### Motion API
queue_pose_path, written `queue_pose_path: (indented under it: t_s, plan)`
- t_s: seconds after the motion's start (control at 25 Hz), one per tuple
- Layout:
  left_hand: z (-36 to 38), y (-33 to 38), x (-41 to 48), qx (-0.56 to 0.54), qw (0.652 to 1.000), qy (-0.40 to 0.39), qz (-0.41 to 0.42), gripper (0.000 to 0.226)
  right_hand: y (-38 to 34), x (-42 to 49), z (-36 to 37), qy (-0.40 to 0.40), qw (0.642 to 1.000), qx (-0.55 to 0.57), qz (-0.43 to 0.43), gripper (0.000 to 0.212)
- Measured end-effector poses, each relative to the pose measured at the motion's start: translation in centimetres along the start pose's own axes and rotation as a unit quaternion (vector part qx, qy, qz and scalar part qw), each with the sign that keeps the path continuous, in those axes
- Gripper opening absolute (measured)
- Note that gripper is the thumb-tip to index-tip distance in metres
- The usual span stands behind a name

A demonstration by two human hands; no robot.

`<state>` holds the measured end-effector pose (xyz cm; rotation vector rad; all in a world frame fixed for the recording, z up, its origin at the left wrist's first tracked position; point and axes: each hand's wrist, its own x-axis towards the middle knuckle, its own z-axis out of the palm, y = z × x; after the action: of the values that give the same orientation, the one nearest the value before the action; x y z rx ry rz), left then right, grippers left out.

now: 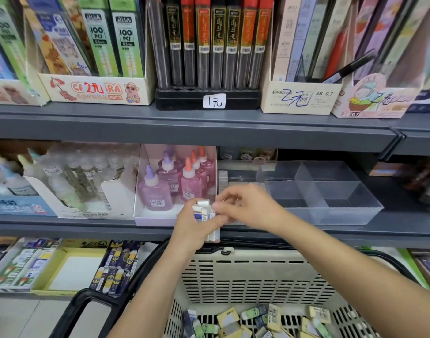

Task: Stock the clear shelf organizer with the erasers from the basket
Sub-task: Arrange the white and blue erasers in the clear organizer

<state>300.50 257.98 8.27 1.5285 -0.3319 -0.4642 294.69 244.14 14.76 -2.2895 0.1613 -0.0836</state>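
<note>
In the centre of the frame the left hand [192, 225] gripped a bundle of erasers [204, 213], and the right hand [248, 208], close against it, pinched its top. The clear organizer [343, 211] at centre right looked mostly unfilled. Loose erasers [233, 318] lay in the basket [257, 276] below. The next move, I think, was to set one eraser neatly into a compartment.

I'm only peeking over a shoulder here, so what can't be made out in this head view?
All in the head view:
How many erasers the left hand holds: its fingers cover them.
Clear organizer's front-left compartment: behind the right hand.
Basket's loose erasers: cut off by the bottom edge.
Eraser labels: too small.
</note>
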Motion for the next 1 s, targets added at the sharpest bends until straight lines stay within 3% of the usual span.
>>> queue_pose_path:
  t_s: [0.12,0.36,0.52,0.72,0.8,0.92,1.0]
  plan:
    - [-0.1,0.0,-0.2,-0.009,1.0,-0.019,-0.002,0.042,-0.2,0.1,0.2,-0.031,0.996,0.071,0.049,0.002]
    - [-0.8,-0.1,-0.3,-0.085,0.994,-0.061,-0.016,0.038,0.0,0.2,-0.7,-0.016,0.99,0.121,0.064,0.017]
    - [-0.7,-0.3,-0.4,-0.061,0.997,-0.053,-0.004,0.038,0.4,-0.1,-1.1,-0.008,0.977,0.201,0.076,0.019]
    - [-0.7,-0.1,-0.3,-0.085,0.995,-0.056,-0.016,0.038,0.2,0.0,-1.5,-0.05,0.993,0.094,0.051,0.007]
    - [-0.8,0.0,-0.4,-0.119,0.992,-0.041,-0.02,0.036,0.4,0.7,-2.5,-0.012,0.992,0.099,0.075,0.005]
    - [-0.7,0.1,-0.6,-0.138,0.99,-0.015,-0.018,0.036,0.9,2.9,-4.2,0.139,0.96,0.219,0.108,0.004]
    - [-0.6,0.2,-0.7,-0.14,0.99,-0.015,-0.017,0.036,1.8,5.1,-4.6,0.206,0.962,0.136,0.112,0.014]
